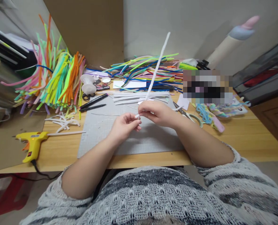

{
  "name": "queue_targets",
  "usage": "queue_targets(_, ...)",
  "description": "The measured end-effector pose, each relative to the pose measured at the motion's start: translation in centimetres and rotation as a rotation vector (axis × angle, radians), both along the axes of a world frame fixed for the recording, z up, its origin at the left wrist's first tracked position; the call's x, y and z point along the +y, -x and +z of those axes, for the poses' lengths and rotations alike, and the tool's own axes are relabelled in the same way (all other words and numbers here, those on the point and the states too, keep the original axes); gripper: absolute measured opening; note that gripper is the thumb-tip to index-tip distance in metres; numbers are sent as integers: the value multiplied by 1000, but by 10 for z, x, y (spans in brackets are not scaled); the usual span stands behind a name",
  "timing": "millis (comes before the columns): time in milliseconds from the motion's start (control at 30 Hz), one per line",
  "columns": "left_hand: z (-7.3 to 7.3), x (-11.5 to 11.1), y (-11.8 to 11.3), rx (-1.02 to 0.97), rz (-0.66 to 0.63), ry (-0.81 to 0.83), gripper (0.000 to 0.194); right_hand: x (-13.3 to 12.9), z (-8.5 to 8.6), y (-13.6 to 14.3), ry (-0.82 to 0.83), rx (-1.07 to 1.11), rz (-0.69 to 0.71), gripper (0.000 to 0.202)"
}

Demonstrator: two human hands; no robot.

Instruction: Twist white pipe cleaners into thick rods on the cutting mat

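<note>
My left hand [123, 126] and my right hand [159, 115] meet above a grey cutting mat [150, 143]. Both are closed in a pinch on a white pipe cleaner [158, 65]. Its long free end rises, tilted to the right, from behind my right hand. The part between my fingertips is mostly hidden. Thin metal wire [103, 114] sticks out to the left of my left hand; whether it is joined to the pipe cleaner I cannot tell. Behind my hands lie several white pipe cleaners [125, 99] side by side.
A yellow glue gun [33, 142] lies left, near short white pieces [64, 121]. Black pens [93, 102] and a clear spool [87, 83] are behind. Scissors [192, 117] lie right. Colourful pipe cleaners [64, 78] stand bundled back left; more [139, 70] lie along the wall.
</note>
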State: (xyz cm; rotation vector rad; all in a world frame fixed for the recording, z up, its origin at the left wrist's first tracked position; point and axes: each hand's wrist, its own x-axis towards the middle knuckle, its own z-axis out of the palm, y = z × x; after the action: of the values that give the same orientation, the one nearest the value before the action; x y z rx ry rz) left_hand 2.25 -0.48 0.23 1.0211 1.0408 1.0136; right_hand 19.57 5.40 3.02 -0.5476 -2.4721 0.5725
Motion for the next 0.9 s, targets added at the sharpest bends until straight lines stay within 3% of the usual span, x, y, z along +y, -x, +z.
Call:
queue_targets(267, -4, 1, 2, 43, -56, 26, 17, 3, 4, -7, -20, -141, 72, 17)
queue_targets(600, -5, 2, 2, 95, -64, 26, 13, -5, 5, -8, -258, -305, -69, 23)
queue_targets(900, -7, 4, 1, 80, -65, 72, 15, -10, 8, -5, -391, -398, -97, 26)
